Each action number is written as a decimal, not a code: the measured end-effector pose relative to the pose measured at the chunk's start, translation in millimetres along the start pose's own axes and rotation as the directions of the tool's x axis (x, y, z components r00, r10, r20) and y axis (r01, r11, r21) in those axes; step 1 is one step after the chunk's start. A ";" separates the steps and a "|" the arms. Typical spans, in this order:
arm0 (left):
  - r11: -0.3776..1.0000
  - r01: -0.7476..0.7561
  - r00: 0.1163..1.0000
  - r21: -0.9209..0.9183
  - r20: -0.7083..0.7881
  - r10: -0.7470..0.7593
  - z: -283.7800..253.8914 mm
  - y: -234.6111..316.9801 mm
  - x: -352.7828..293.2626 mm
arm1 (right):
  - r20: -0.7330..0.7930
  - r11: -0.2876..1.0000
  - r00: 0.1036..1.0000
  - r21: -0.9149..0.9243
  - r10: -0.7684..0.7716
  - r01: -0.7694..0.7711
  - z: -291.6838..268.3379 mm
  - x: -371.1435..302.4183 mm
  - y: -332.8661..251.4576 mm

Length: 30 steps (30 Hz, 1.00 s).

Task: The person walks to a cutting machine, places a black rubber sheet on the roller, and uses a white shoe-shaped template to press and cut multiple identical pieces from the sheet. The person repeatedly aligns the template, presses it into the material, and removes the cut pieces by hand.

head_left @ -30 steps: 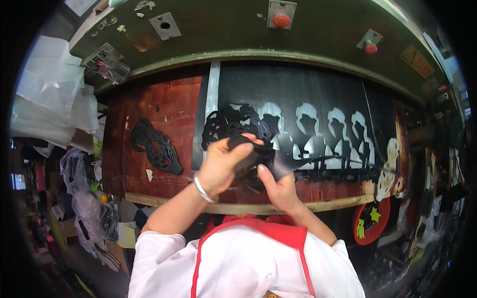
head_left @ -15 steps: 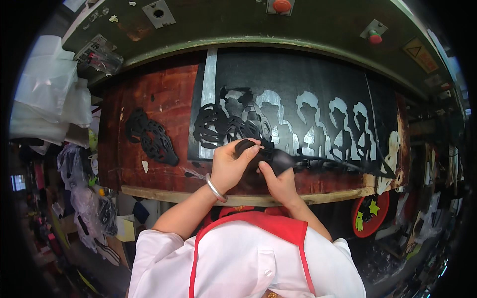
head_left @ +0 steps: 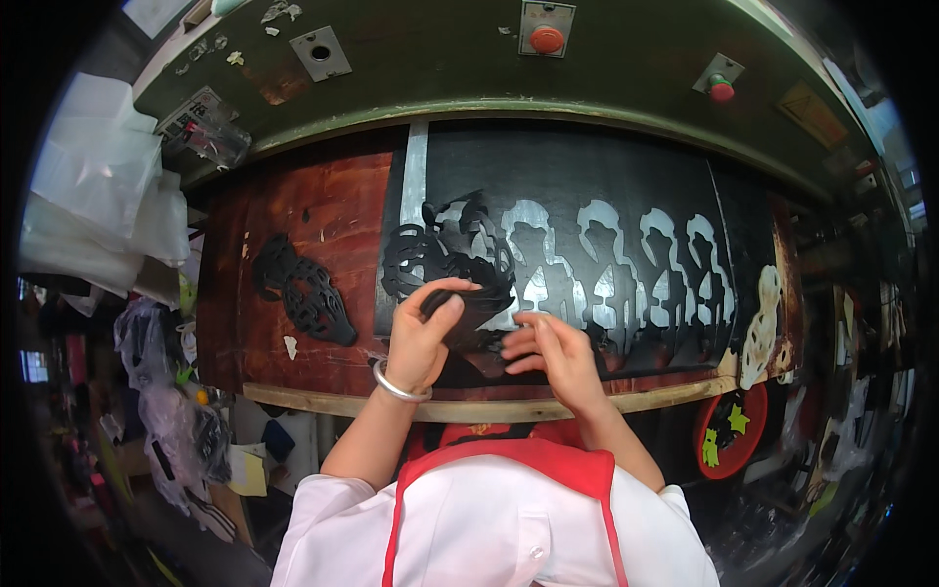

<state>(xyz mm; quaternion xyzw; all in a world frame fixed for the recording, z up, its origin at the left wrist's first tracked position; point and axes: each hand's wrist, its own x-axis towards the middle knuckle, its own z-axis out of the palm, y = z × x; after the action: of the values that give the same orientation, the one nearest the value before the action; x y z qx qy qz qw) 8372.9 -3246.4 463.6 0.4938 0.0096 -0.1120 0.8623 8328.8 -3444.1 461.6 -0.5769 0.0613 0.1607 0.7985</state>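
My left hand (head_left: 419,338), with a silver bangle at the wrist, is closed around a folded piece of thin black sheet material (head_left: 471,309). Just to the right, my right hand (head_left: 559,362) has its fingers apart and holds nothing; its fingertips point at the held piece. Beyond my left hand lie loose black openwork cut-outs (head_left: 430,256), partly hidden by it. They rest on a large black sheet (head_left: 577,161) with a row of shaped openings that show a pale, shiny surface beneath. Another overlapping pair of black openwork cut-outs (head_left: 318,305) sits on the reddish-brown board (head_left: 342,186) at left.
A green machine beam (head_left: 421,83) with red push buttons (head_left: 547,39) spans the far side. A wooden edge (head_left: 499,407) runs along the near side. Pale openwork pieces (head_left: 763,328) lie at right, above a red basin (head_left: 706,430) with yellow-green scraps. Plastic bags (head_left: 93,176) hang at left.
My right hand has let go of the black material and opened. The left hand, still gripping, has moved slightly left and nearer. The dark strip stretching right from my hands no longer shows.
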 end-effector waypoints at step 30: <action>-0.362 -0.438 0.611 0.823 0.567 0.552 -188.1 112.1 -15.2 | -0.207 0.966 0.944 0.047 0.258 -0.254 -11.4 33.5 31.6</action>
<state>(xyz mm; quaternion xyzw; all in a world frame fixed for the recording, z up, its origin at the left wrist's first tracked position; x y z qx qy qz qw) 8398.5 -3028.4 464.4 0.8895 -0.2545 0.3288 0.1896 8350.9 -3439.6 420.0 -0.5700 0.2216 0.2002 0.7654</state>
